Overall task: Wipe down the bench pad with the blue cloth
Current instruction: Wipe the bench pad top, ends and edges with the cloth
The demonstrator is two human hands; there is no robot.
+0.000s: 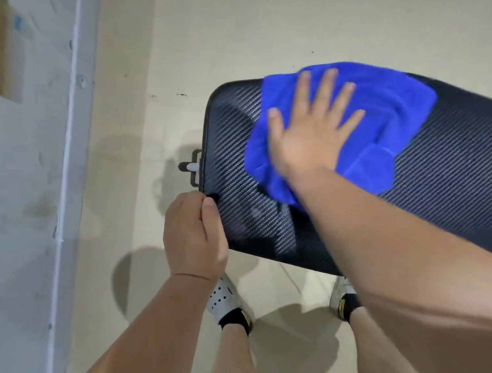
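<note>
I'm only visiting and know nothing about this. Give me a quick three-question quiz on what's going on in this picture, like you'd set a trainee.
1. True or false: the right hand lies flat on the blue cloth.
2. The left hand is A) gripping the edge of the bench pad, B) holding the cloth, C) hanging free.
3. Fill in: the bench pad's cover is ___ in colour.
Key: 1 true; 2 A; 3 black.

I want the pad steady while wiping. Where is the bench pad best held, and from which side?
Hold the bench pad by its end edge, coming from the left, as the left hand does now. That edge is bare and open to the side, clear of the blue cloth under the flat right hand.
</note>
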